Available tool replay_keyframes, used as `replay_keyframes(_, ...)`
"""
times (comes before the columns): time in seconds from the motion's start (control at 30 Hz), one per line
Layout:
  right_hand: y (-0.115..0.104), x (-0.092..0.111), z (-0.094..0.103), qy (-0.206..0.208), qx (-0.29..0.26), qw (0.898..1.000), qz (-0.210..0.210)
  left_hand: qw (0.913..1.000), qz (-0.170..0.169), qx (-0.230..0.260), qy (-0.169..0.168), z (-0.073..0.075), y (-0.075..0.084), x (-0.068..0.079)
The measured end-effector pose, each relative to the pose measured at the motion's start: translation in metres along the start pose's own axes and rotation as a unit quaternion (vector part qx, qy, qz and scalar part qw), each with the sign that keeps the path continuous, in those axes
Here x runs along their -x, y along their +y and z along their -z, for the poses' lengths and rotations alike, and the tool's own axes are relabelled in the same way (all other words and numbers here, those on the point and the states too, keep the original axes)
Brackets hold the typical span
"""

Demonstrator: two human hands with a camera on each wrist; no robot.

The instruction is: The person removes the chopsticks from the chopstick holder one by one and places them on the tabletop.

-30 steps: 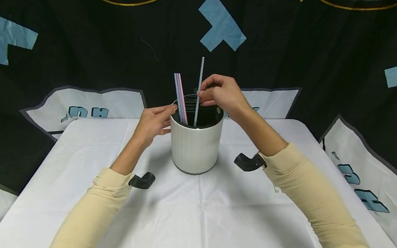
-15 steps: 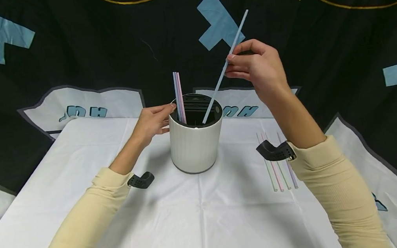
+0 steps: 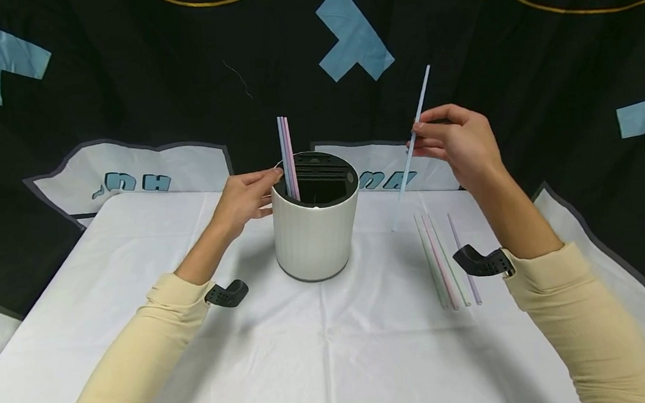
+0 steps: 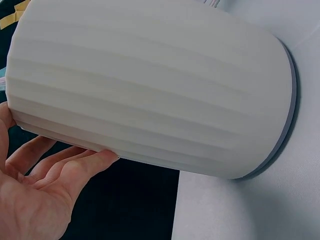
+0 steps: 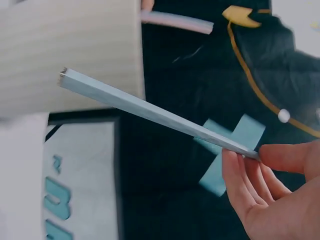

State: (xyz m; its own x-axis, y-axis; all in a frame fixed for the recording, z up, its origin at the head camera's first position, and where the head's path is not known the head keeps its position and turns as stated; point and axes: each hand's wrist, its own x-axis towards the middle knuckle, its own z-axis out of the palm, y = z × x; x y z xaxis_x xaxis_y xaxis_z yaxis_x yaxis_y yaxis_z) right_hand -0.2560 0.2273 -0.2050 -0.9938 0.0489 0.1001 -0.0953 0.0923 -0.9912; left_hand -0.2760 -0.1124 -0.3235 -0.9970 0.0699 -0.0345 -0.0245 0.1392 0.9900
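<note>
My left hand (image 3: 244,199) holds the white ribbed pot (image 3: 317,243) at its left side, thumb at the rim and fingers along the outer wall. In the left wrist view the pot (image 4: 150,90) fills most of the picture, with the fingers (image 4: 82,167) against its side. Between thumb and fingertips, my right hand (image 3: 461,141) pinches a thin light blue straw (image 3: 421,98) near its middle, tilted in the air right of the pot. Its lower end is blurred in the head view. A few pastel straws (image 3: 287,153) stand inside the pot against its left rim.
Several green, pink and purple straws (image 3: 446,267) lie on the white tablecloth (image 3: 371,363) below my right hand. Behind the table hangs a black cloth (image 3: 174,80) with blue taped shapes (image 3: 354,32) and white lettered panels (image 3: 141,169).
My right hand has lifted the light blue straw up out of the pot, then carried it right and lower, beside the pot. My left hand stays at the pot's left side.
</note>
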Motion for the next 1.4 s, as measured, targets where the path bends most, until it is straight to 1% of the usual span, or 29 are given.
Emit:
replay_keyframes(0.07,0.013,-0.003,0.006,-0.008,0.052,0.998,-0.017,1.0000,0.003,-0.001,0.001,0.000,0.000,0.000)
replay_keyframes(0.17,0.029,-0.007,0.015,-0.029,0.128,0.991,-0.038,1.0000,0.007,-0.002,0.002,-0.001,-0.001,0.000)
replay_keyframes(0.23,0.038,-0.010,0.020,-0.041,0.155,0.986,-0.050,1.0000,0.007,-0.001,0.001,-0.001,-0.001,0.000)
replay_keyframes(0.3,0.047,-0.013,0.024,-0.051,0.167,0.983,-0.063,1.0000,0.004,-0.001,0.001,-0.001,0.000,0.000)
replay_keyframes(0.43,0.068,-0.020,0.033,-0.060,0.167,0.980,-0.088,1.0000,-0.003,0.002,0.001,0.000,0.000,0.000)
replay_keyframes(0.63,0.104,-0.026,0.047,-0.072,0.161,0.976,-0.127,1.0000,0.000,-0.003,0.004,0.001,0.000,0.001)
replay_keyframes(0.8,0.131,-0.029,0.057,-0.077,0.171,0.971,-0.150,1.0000,-0.001,0.000,0.003,0.001,0.001,0.000)
replay_keyframes(0.93,0.151,-0.028,0.063,-0.086,0.174,0.968,-0.160,1.0000,-0.001,0.001,0.000,0.000,0.001,-0.001)
replay_keyframes(1.13,0.174,-0.026,0.069,-0.100,0.181,0.964,-0.167,1.0000,-0.004,0.001,-0.001,0.000,0.002,-0.001)
replay_keyframes(1.3,0.188,-0.023,0.067,-0.106,0.180,0.963,-0.171,1.0000,0.000,-0.005,-0.001,0.001,0.001,-0.001)
replay_keyframes(1.4,0.193,-0.022,0.066,-0.115,0.184,0.960,-0.175,1.0000,0.001,-0.003,-0.001,0.001,0.000,-0.001)
